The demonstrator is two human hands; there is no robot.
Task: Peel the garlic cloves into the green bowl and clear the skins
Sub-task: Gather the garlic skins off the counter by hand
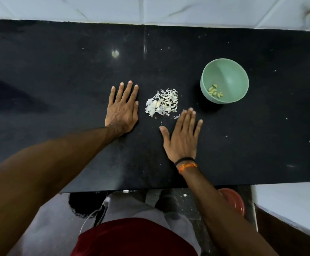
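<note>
The peeling looks finished to me. My peeled garlic cloves (pixel 214 91) sit together in the bottom of the green bowl (pixel 231 71), toward its 7 o'clock side, and the bowl stands upright on the black tabletop (pixel 58 80) at about 2 o'clock from where I stand. I count roughly half a dozen cloves, though they are small from up here and I would not swear to the number.

What is left is the clearing. The skins (pixel 162 102) lie in one loose white heap on the tabletop, at 9 o'clock from the bowl and apart from it. A paler, thicker lump sits in the middle of the heap (possibly an unpeeled bit or the root end; I cannot tell). A few stray flakes lie just off the heap at its 5 o'clock edge, and tiny specks are scattered wider over the tabletop, so a sweep will be needed, I judge, not just one scoop.

My left hand (pixel 123 106) lies flat, palm down, fingers straight and close together, at 9 o'clock from the heap, near it but not touching. My right hand (pixel 182 138) is also flat with fingers straight, thumb spread out, at 5 o'clock from the heap; its fingertips (pixel 190 109) reach just beside the stray flakes. Neither hand holds anything.
</note>
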